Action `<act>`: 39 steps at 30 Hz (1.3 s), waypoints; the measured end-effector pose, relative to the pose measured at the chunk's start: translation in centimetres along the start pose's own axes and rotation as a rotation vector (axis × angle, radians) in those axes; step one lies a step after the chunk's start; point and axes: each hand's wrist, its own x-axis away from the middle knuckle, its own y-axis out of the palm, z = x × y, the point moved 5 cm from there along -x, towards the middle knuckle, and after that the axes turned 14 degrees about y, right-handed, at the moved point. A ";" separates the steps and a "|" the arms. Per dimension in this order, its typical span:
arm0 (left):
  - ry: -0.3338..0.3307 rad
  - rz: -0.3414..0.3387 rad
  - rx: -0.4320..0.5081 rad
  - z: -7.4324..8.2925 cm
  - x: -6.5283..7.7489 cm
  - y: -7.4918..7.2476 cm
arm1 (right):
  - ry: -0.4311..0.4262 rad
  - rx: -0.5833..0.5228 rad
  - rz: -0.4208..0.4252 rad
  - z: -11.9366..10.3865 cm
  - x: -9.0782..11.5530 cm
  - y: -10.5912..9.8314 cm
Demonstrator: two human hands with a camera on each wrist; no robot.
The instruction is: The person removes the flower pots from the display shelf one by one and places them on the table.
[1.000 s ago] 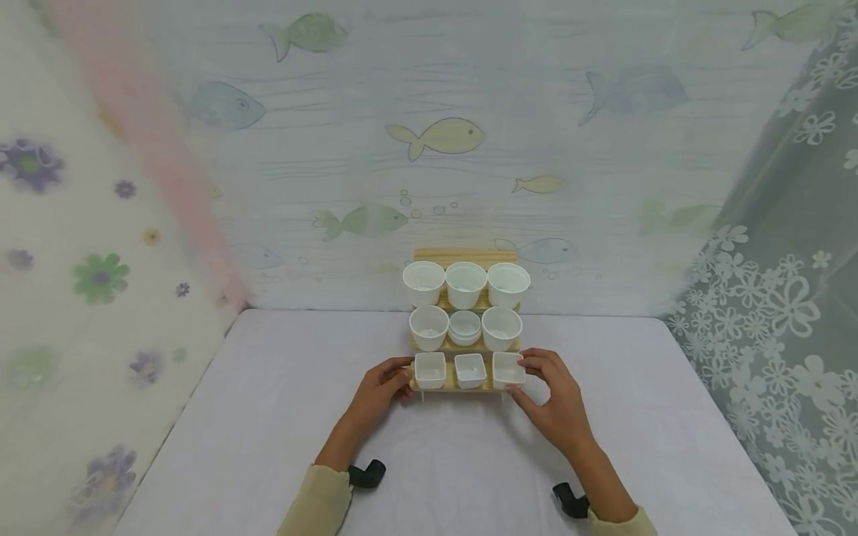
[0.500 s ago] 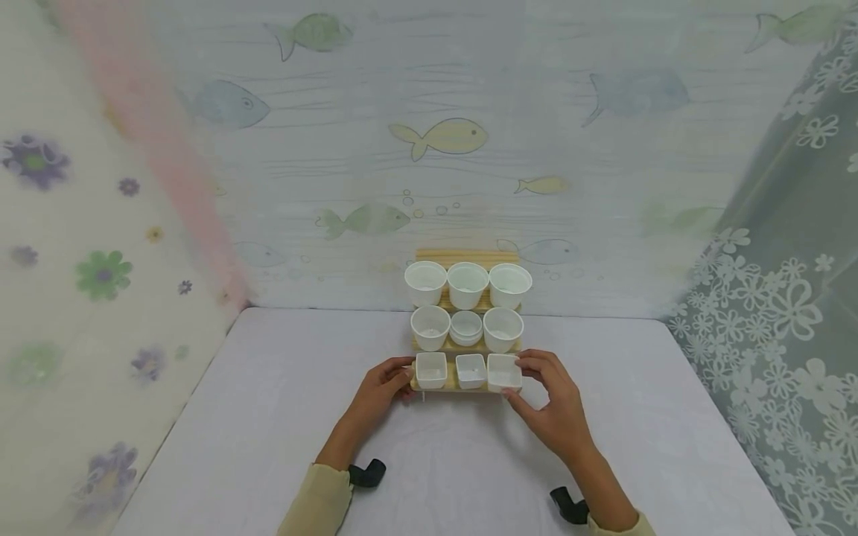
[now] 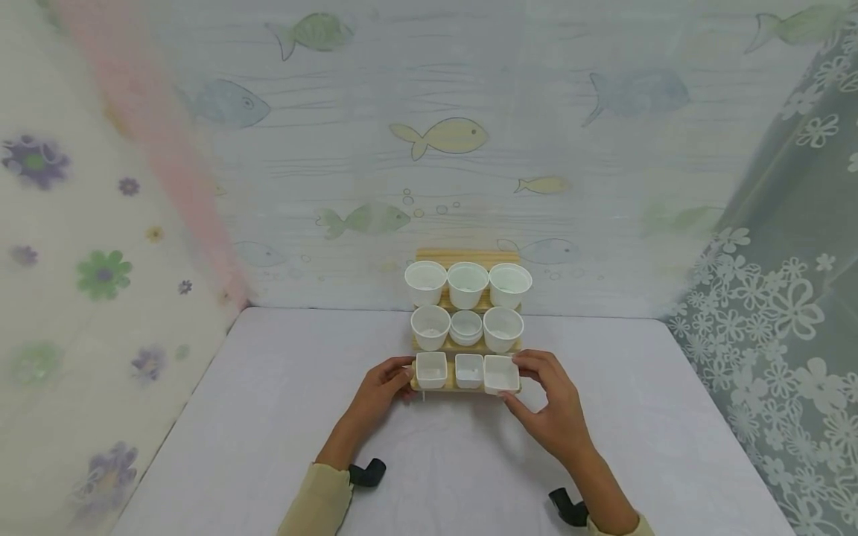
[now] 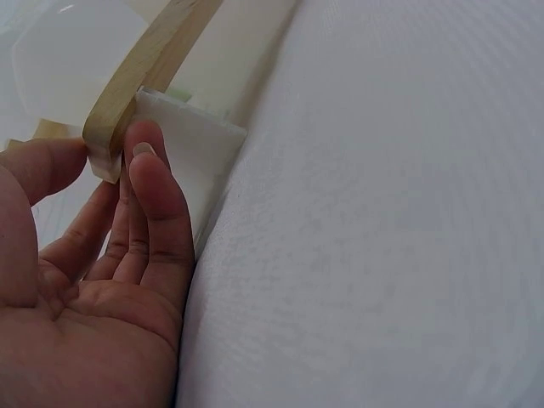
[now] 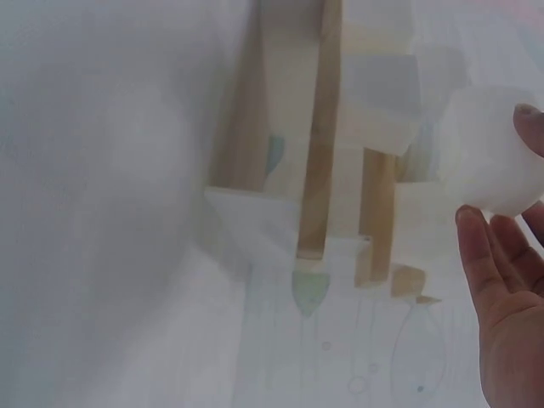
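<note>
A stepped wooden rack (image 3: 466, 257) holds white plastic cups in three rows. My left hand (image 3: 377, 394) grips the left end of its lowest shelf; in the left wrist view the thumb and fingers lie around the end of the wooden board (image 4: 127, 93). My right hand (image 3: 555, 406) pinches a square white cup (image 3: 501, 374) between thumb and fingers. In the right wrist view that cup (image 5: 486, 153) is raised off the shelf. On the lowest shelf stand two more square cups, one in the middle (image 3: 468, 371) and one at the left (image 3: 431, 370).
Three round cups stand on the top shelf, among them a middle cup (image 3: 467, 284). The shelf below bears two larger round cups and a smaller low cup (image 3: 465, 327) between them. A white cloth (image 3: 442, 476) covers the table, with a fish-patterned curtain (image 3: 436, 171) behind.
The square cup in my right hand has moved left along the lowest shelf, close to the middle square cup. My left hand keeps its grip on the shelf's end.
</note>
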 end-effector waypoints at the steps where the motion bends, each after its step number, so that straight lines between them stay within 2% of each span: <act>1: 0.000 0.002 0.001 0.0 0.0 0.0 | 0.000 0.004 0.000 -0.1 0.0 0.0; 11: 0.004 -0.001 -0.020 0.0 -0.2 -0.1 | 0.000 -0.013 -0.014 2.2 0.3 1.0; 19: -0.008 0.000 0.006 -0.4 -0.8 -0.4 | 0.037 -0.023 -0.050 1.9 0.3 2.2; 39: -0.009 -0.009 0.011 -1.1 -1.4 -0.8 | 0.029 -0.119 -0.142 1.6 0.9 5.0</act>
